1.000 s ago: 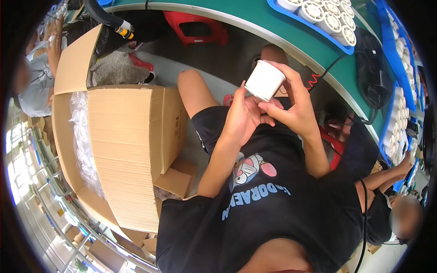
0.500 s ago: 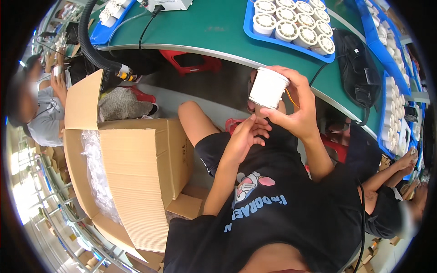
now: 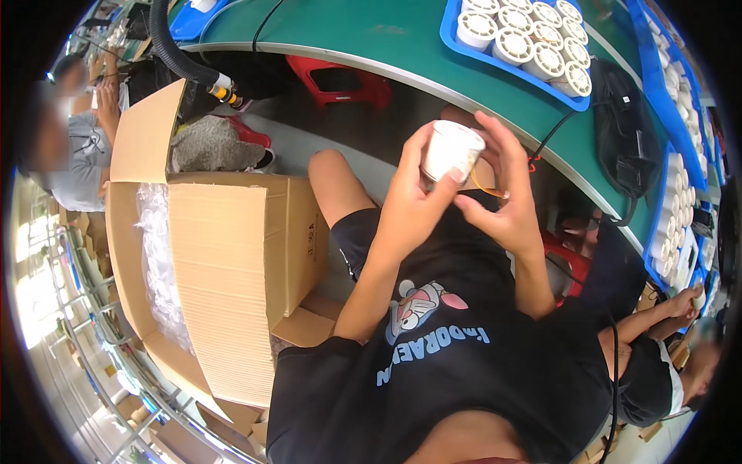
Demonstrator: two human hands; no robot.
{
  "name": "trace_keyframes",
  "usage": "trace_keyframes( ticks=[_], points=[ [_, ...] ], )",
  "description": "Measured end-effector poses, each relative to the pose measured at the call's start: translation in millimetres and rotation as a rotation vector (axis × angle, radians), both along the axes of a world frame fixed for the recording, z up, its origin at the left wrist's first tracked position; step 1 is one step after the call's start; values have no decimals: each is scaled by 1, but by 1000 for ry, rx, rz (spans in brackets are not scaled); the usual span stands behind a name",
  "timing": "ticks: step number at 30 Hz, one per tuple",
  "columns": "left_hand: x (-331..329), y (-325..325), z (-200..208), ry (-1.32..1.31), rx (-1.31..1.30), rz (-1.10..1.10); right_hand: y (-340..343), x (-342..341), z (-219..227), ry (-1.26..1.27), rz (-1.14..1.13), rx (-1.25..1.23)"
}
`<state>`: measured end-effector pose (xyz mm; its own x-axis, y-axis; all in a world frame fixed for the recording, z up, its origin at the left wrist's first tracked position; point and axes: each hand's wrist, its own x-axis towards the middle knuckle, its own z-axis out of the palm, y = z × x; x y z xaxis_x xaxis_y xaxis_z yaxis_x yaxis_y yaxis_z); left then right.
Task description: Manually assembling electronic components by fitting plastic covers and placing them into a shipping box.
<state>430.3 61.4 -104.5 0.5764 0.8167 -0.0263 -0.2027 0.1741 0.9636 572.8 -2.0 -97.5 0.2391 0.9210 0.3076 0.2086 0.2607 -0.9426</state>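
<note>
A white round plastic part (image 3: 450, 151), short and cylindrical, is tilted in my left hand (image 3: 413, 197), with the fingers behind it and the thumb across its front. A thin yellow-orange wire (image 3: 481, 186) hangs from its right side and ends in a small pale connector. My right hand (image 3: 506, 205) is open just right of the part, thumb and fingers spread around the wire's side. Whether a right fingertip touches the wire or the part, I cannot tell.
A blue tray (image 3: 519, 73) of similar white parts stands on the green table (image 3: 386, 35). Right of it lies a black bag (image 3: 622, 131). An open cardboard box (image 3: 220, 271) with clear plastic bags stands at my left, below a black hose (image 3: 174, 58). Co-workers sit on both sides.
The white part has passed from my right hand into my left. My right hand has let go and opened beside it; more of the wire now shows.
</note>
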Motion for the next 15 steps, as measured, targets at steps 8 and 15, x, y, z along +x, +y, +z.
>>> trace_keyframes(
  ticks=[8,15],
  points=[
    [9,-19,-32,-97,-130,-56,0,-18,-43,613,3,-209],
    [17,-29,-48,-57,-47,73,1,-26,-50,894,18,-247]
  ],
)
